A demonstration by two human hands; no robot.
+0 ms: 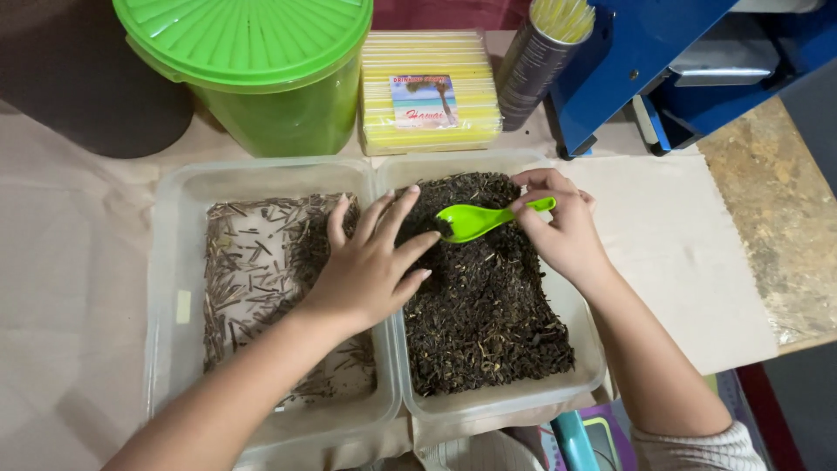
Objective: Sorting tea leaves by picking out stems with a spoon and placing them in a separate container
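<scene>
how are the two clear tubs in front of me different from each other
The left tub holds a thin scatter of long, pale-brown twiggy bits with bare bottom showing; the right tub is heaped with dark, fine, crumbly bits that hide its bottom. The left hand spans both; the green spoon is over the right one only. Both are clear, rectangular, lidless.

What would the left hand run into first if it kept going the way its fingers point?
The left hand points up and to the right, toward the green spoon that the right hand holds over the dark loose leaves. The spoon's bowl likely comes first, though depth is unclear.
</scene>
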